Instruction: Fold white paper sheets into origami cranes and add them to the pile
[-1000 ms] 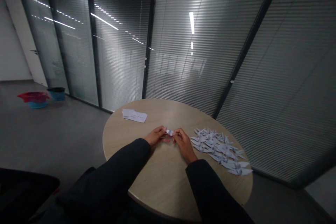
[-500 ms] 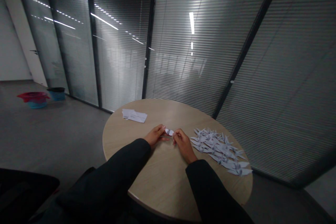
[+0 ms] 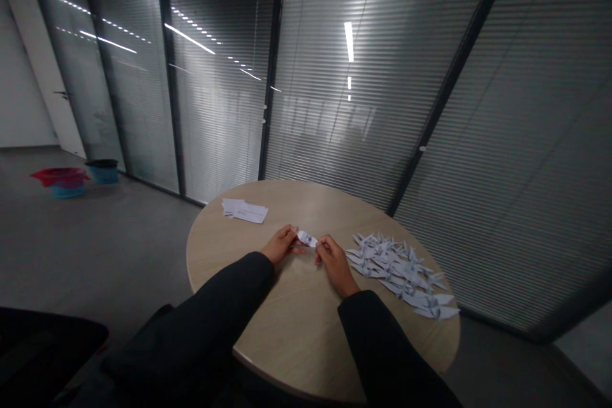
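Observation:
A small piece of folded white paper with dark marks is held between my two hands above the round table. My left hand pinches its left end, thumb and index finger closed, with the lower fingers stretched out beneath. At the other end, the fingertips of my right hand are closed on the paper. Just right of that hand lies a spread of several folded paper cranes, pointed wings and tips overlapping. Flat white paper slips, printed with faint text, lie in a loose stack toward the far left of the tabletop.
The light wood table has a rounded edge close to my body. Glass partitions with blinds rise behind it. On the floor at left stand a bin with a red liner and a bin with a black liner. A dark chair is at lower left.
My left hand has shifted slightly left and up, and more of the folded paper shows between the hands. The right hand, the cranes and the slips stay where they were.

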Action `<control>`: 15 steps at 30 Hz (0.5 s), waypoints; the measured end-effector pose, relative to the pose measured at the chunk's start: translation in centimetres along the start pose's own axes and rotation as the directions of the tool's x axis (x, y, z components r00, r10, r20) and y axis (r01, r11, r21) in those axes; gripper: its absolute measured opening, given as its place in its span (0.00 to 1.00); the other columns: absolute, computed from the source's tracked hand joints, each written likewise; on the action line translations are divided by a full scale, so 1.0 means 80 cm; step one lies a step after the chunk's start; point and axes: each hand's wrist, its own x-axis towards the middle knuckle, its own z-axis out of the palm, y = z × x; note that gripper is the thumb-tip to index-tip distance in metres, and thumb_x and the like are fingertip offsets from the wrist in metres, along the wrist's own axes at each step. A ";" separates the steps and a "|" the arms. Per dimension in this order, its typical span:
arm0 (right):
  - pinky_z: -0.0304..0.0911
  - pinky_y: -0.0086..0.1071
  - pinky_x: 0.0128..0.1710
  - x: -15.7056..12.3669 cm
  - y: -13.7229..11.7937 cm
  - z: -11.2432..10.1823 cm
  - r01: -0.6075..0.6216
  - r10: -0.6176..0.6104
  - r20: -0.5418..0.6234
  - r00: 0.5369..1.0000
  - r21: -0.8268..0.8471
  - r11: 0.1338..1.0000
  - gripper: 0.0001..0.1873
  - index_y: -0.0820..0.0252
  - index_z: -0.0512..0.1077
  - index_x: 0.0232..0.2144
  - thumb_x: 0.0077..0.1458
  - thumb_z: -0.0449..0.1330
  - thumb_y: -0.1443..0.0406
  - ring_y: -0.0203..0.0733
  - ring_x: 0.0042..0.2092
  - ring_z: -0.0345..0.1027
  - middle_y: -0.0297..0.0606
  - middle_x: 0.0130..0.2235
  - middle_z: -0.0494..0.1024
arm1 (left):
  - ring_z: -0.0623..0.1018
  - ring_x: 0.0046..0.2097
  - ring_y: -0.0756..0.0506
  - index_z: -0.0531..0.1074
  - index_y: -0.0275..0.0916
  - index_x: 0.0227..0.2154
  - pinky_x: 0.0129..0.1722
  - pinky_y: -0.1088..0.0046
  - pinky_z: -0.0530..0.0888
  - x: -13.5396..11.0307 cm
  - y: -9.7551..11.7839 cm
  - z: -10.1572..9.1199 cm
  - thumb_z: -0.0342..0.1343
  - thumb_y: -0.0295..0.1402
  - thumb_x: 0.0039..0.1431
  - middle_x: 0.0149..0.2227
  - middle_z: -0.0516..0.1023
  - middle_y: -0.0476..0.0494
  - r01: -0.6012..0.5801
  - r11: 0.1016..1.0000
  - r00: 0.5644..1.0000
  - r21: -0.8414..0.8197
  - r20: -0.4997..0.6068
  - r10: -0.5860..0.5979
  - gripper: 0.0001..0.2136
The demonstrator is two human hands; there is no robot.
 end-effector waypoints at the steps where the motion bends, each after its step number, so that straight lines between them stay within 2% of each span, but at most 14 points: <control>1: 0.58 0.29 0.25 0.000 0.000 0.000 -0.005 0.005 0.005 1.000 0.001 1.000 0.10 0.56 0.60 0.24 0.51 0.51 0.57 0.36 0.23 0.61 0.28 0.19 0.64 | 0.73 0.30 0.50 0.64 0.36 0.25 0.30 0.73 0.73 0.001 0.000 0.000 0.61 0.44 0.46 0.26 0.71 0.48 -0.003 1.000 1.000 0.000 -0.011 0.003 0.17; 6: 0.59 0.28 0.25 0.000 0.001 0.001 -0.005 0.005 0.014 1.000 0.010 1.000 0.10 0.56 0.60 0.23 0.51 0.51 0.58 0.36 0.23 0.62 0.28 0.20 0.65 | 0.74 0.27 0.51 0.62 0.37 0.26 0.29 0.73 0.73 0.003 -0.001 -0.002 0.59 0.44 0.49 0.24 0.71 0.49 -0.008 1.000 0.999 0.006 -0.040 0.008 0.16; 15: 0.58 0.28 0.25 -0.001 0.000 0.002 -0.007 0.008 0.039 0.999 -0.022 1.000 0.08 0.56 0.61 0.24 0.51 0.51 0.59 0.35 0.23 0.62 0.27 0.19 0.65 | 0.71 0.23 0.52 0.62 0.37 0.26 0.28 0.74 0.72 0.006 -0.006 -0.007 0.60 0.50 0.44 0.20 0.68 0.53 -0.077 0.996 0.997 0.040 -0.015 0.078 0.20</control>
